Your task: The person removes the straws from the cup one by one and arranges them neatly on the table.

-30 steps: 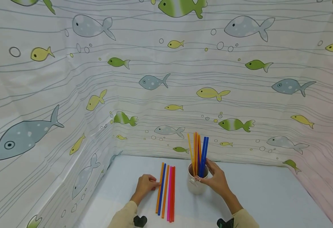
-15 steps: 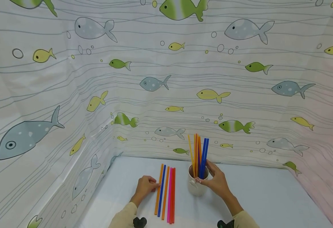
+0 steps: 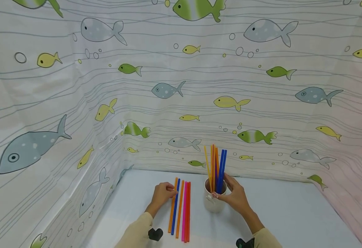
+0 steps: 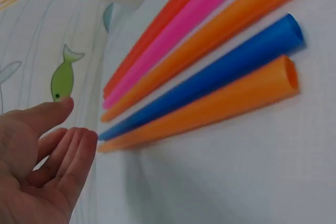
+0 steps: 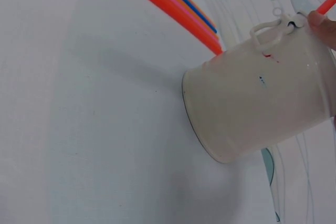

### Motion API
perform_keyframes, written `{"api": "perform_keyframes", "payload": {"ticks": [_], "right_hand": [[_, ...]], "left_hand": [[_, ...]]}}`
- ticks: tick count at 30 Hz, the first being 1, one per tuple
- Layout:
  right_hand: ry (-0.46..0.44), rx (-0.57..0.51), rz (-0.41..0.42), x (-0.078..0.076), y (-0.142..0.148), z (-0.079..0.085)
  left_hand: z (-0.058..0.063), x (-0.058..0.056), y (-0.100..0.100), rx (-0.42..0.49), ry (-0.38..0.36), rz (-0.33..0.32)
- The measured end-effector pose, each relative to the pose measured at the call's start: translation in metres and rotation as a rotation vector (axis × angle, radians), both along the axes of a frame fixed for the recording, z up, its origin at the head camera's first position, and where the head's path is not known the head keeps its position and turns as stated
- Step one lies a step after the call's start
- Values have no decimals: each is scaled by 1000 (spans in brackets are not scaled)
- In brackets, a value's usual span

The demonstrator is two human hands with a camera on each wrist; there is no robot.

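The person's left hand (image 3: 163, 193) hangs loosely curled, thumb apart from the fingers, by the far ends of a row of coloured straws (image 3: 184, 210) lying just to its right on the white table (image 3: 289, 210); from here I can't tell whether its fingertips touch them. Beyond that row, the right hand (image 3: 236, 194) grips a pale cup (image 3: 214, 206) near the rim, orange and blue sticks (image 3: 221, 168) standing in it above the thumb.
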State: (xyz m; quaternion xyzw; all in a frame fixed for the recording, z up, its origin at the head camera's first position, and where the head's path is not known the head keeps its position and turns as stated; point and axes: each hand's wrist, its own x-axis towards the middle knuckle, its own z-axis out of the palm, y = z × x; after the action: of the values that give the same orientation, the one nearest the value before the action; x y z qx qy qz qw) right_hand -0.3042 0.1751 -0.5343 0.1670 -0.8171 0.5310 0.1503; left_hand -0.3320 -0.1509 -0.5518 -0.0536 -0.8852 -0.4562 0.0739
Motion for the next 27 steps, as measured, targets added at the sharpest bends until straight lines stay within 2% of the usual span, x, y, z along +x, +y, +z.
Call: {"api": "perform_keyframes", "payload": {"ticks": [5, 13, 18, 20, 25, 27], "right_hand": [[8, -2, 12, -3, 3, -6], [-7, -6, 13, 0, 2, -3], [4, -4, 7, 0, 2, -4], [5, -8, 10, 5, 0, 4], [12, -23, 29, 4, 0, 3], [25, -24, 31, -3, 3, -6]], "left_hand": [[19, -8, 21, -39, 52, -20], [41, -12, 54, 29, 173, -139], [54, -17, 76, 70, 193, -189], [58, -19, 84, 76, 189, -199], [67, -20, 105, 95, 194, -238], [69, -19, 112, 113, 190, -256]]}}
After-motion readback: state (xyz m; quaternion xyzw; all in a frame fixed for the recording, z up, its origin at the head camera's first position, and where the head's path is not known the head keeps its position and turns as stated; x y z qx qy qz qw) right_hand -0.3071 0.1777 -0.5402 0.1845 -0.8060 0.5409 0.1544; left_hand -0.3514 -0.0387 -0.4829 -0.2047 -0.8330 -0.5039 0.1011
